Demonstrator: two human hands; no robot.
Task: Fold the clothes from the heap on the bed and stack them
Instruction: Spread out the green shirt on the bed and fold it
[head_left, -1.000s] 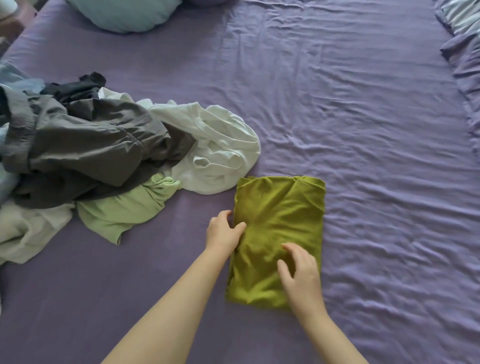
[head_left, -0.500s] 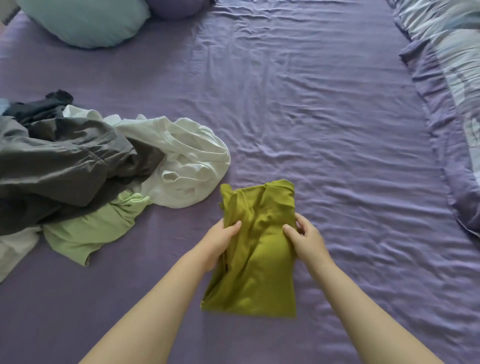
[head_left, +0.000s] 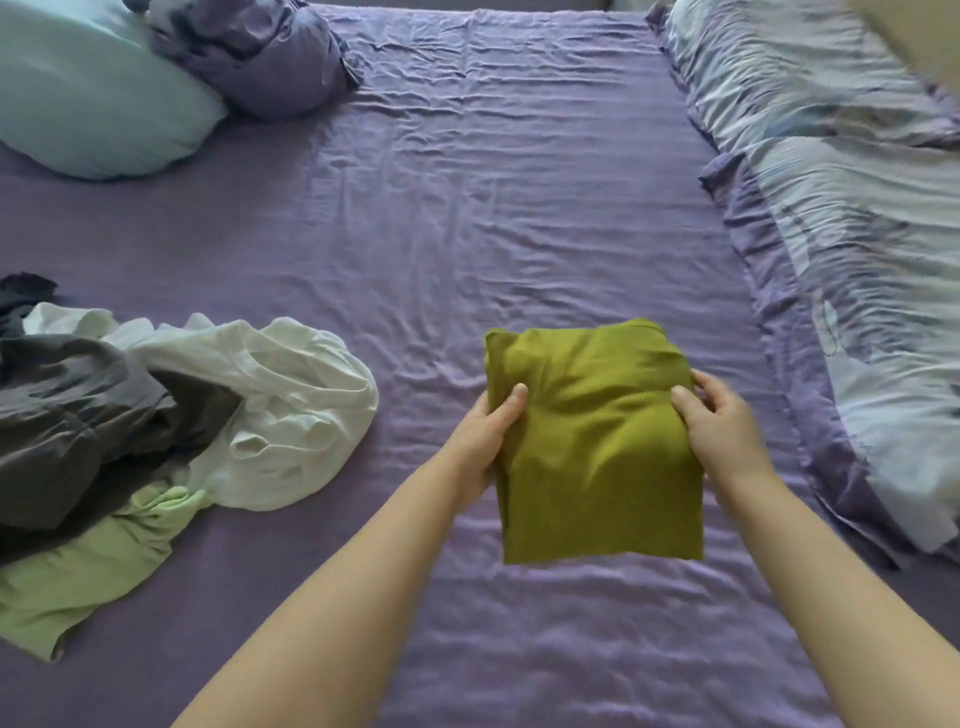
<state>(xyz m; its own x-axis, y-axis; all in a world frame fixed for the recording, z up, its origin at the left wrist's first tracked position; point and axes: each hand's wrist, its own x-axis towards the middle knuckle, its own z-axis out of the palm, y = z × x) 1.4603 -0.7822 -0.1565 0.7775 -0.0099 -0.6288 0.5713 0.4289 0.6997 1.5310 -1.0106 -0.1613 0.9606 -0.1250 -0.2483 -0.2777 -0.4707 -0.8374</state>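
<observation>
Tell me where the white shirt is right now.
In the head view the white shirt lies crumpled on the purple sheet at the left, on the heap's right edge, against the grey garment and above the light green one.

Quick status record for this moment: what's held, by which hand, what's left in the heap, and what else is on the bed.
held item: folded olive-green garment
left hand: grips its left edge
right hand: grips its right edge
heap: left side of bed; white, dark grey and light green clothes, unfolded
stack: none visible
bed sheet: purple, wrinkled
other: pale blue pillow, patterned duvet on right
</observation>
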